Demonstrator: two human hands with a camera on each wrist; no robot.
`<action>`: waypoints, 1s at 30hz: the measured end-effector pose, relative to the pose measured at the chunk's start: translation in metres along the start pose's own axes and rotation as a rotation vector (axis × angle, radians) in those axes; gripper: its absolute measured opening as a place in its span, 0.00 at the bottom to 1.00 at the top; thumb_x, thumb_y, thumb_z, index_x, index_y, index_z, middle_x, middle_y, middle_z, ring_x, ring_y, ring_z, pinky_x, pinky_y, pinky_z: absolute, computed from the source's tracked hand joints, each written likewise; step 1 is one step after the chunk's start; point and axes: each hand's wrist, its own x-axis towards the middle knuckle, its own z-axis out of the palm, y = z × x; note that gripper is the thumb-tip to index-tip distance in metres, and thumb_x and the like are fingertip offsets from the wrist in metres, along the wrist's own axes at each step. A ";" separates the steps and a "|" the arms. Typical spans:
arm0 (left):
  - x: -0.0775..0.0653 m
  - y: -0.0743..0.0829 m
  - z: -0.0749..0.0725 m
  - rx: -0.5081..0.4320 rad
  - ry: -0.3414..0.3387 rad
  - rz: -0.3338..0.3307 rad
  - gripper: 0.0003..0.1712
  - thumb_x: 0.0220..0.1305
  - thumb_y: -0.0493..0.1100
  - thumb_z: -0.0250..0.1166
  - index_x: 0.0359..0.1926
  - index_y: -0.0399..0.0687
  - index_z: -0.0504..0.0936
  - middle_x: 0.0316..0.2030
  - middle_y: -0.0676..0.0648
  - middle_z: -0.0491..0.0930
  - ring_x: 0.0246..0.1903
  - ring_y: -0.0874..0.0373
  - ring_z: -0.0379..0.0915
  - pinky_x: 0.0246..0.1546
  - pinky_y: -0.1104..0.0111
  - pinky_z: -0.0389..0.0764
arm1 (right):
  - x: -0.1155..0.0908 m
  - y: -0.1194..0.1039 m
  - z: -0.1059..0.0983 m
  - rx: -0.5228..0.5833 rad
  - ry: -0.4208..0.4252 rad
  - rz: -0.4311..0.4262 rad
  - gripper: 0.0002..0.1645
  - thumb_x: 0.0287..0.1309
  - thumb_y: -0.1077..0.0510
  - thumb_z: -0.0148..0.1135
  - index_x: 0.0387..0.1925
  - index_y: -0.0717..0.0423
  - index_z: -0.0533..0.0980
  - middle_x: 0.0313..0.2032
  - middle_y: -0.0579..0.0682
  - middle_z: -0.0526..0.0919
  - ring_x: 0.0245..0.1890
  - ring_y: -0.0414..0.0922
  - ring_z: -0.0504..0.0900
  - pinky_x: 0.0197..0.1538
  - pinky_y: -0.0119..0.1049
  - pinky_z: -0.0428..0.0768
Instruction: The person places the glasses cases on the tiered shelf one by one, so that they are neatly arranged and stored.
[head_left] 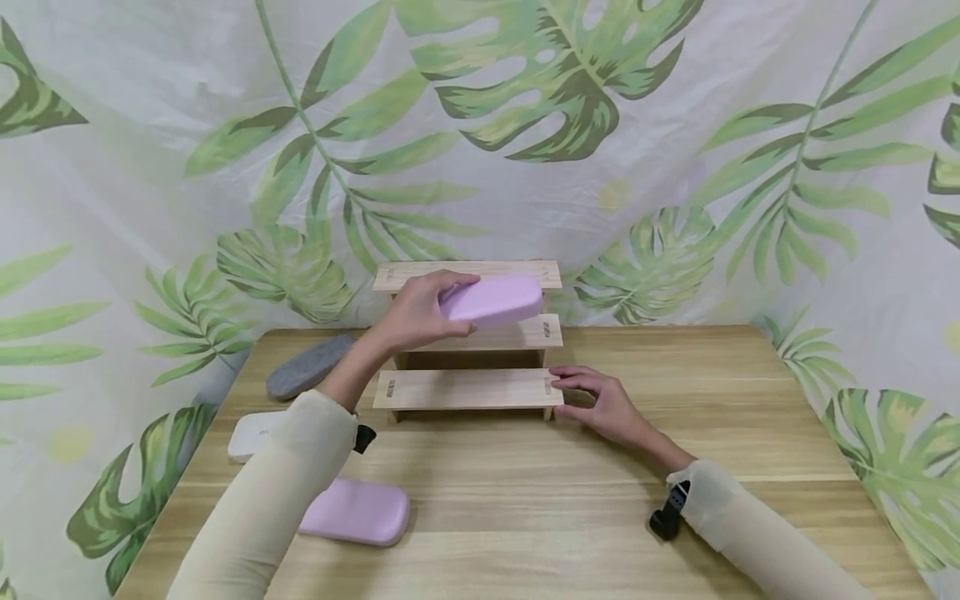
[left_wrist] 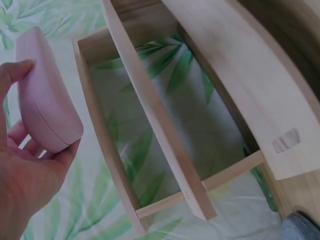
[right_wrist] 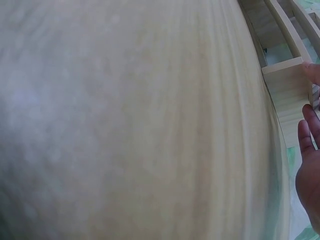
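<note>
Pink case [head_left: 491, 300] is held in the left hand [head_left: 420, 312], gripped between thumb and fingers, and is raised clear of the wooden rack [head_left: 468, 389] set near the desk's [head_left: 570, 517] back edge. By the right hand [head_left: 606, 408], with fingers loosely bent, the right end of the lowest step is touched; whether it is pinched cannot be told. A grey case [head_left: 311, 367] is placed toward the back left corner, a white case [head_left: 251, 437] by the left edge, and another pink case [head_left: 363, 510] nearer the front.

We wear long, cream sleeves [head_left: 262, 500]. Fitted at the left cuff [head_left: 330, 417]: one black unit [head_left: 365, 438]. Fitted at the right cuff [head_left: 702, 492]: dark strap [head_left: 678, 498] with black housing [head_left: 663, 524].
</note>
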 end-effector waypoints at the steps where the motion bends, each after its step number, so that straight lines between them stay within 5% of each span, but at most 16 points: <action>1: 0.002 0.000 0.000 0.005 0.001 0.001 0.45 0.49 0.48 0.82 0.70 0.44 0.80 0.64 0.39 0.82 0.59 0.44 0.79 0.60 0.51 0.77 | 0.001 0.000 0.001 0.000 0.003 -0.002 0.25 0.56 0.66 0.80 0.56 0.60 0.86 0.65 0.58 0.82 0.66 0.59 0.79 0.66 0.27 0.75; 6: 0.010 0.000 -0.001 0.008 -0.004 0.010 0.44 0.49 0.47 0.82 0.69 0.43 0.80 0.63 0.39 0.83 0.59 0.44 0.79 0.58 0.52 0.78 | 0.003 -0.002 0.004 -0.008 0.012 0.010 0.25 0.53 0.72 0.78 0.55 0.67 0.85 0.64 0.63 0.81 0.66 0.63 0.78 0.66 0.25 0.74; 18: 0.029 0.003 0.003 0.007 -0.037 0.003 0.44 0.50 0.49 0.81 0.69 0.44 0.80 0.64 0.40 0.82 0.59 0.46 0.79 0.57 0.54 0.78 | 0.002 -0.004 0.003 -0.004 -0.005 0.021 0.24 0.57 0.64 0.80 0.56 0.57 0.86 0.66 0.55 0.82 0.67 0.56 0.79 0.68 0.27 0.73; 30: 0.050 0.006 0.005 -0.016 -0.075 -0.007 0.46 0.48 0.48 0.82 0.70 0.43 0.80 0.65 0.41 0.81 0.59 0.47 0.78 0.60 0.55 0.77 | -0.001 -0.008 0.001 -0.011 0.010 0.005 0.24 0.56 0.65 0.79 0.56 0.58 0.86 0.65 0.58 0.82 0.66 0.58 0.80 0.67 0.26 0.73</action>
